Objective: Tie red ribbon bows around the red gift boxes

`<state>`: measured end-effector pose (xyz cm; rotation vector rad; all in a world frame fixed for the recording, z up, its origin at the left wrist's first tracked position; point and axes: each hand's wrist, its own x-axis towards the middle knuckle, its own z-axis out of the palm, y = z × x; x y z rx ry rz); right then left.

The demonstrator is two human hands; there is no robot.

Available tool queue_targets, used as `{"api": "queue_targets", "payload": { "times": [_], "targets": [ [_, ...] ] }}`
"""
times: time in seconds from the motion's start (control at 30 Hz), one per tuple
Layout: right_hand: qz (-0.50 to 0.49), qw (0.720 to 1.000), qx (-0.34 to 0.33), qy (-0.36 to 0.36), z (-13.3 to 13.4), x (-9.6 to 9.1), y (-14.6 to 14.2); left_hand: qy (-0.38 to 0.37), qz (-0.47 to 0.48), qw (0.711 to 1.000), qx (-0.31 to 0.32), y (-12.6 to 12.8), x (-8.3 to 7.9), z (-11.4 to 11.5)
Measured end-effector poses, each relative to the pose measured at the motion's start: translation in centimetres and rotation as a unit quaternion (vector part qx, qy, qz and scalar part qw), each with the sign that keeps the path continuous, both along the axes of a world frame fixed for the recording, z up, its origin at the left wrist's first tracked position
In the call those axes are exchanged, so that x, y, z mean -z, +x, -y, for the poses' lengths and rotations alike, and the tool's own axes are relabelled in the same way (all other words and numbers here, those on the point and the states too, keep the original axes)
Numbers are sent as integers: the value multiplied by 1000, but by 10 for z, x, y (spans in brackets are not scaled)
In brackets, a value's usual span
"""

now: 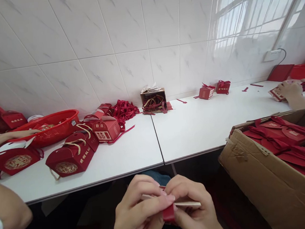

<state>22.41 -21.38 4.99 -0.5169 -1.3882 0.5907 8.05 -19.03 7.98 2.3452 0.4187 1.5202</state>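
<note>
My left hand (142,211) and my right hand (195,205) meet in front of me, below the table's front edge. Both are closed, fingertips pinching a small red gift box (168,213) between them. Only a red face and pale card edges show; my fingers hide most of it, so I cannot tell its full shape. The thumbs press close together at its middle. On the table beyond stand finished-looking red gift boxes, such as a rope-handled box (74,156) and a box with white lettering (107,129).
A brown carton (271,168) of ribbon-tied red boxes stands right. A red basket (59,129) and a co-worker's arm (1,141) are left. A ribbon heap (125,110) and small ribbon-filled box (153,101) lie by the wall. Another person's hands (291,88) work far right.
</note>
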Motion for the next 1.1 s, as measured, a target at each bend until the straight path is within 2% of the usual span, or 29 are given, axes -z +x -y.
{"api": "queue_targets", "payload": {
  "times": [0.2,0.47,0.57,0.67,0.73,0.8,0.9,0.97,1.0,1.07,1.1],
  "targets": [
    [-4,1000,6,13,2,-3,1,7,13,1000,5,1,-2,2],
    [58,998,-25,-15,3,6,7,-10,26,999,16,1,2,3],
    [146,987,-36,-58,4,12,23,-9,42,999,2,-3,3,4],
    [267,951,-31,-152,6,20,40,-19,69,997,-35,-8,4,2],
    [302,927,-45,-216,8,25,45,-22,72,996,-40,-11,5,1],
    [288,923,-68,-247,7,31,44,-10,75,996,-52,-13,8,0],
    [207,937,-95,-263,-2,40,47,-6,136,985,-105,-16,13,-1],
    [127,941,-71,-307,-17,45,58,-50,188,969,-154,-18,17,-2],
    [88,937,-36,-336,-29,46,67,-85,199,960,-180,-20,18,-3],
    [27,920,83,-382,-58,50,92,-164,194,938,-234,-26,21,-7],
    [5,904,173,-391,-75,52,105,-199,182,928,-256,-29,22,-10]
  ]
}}
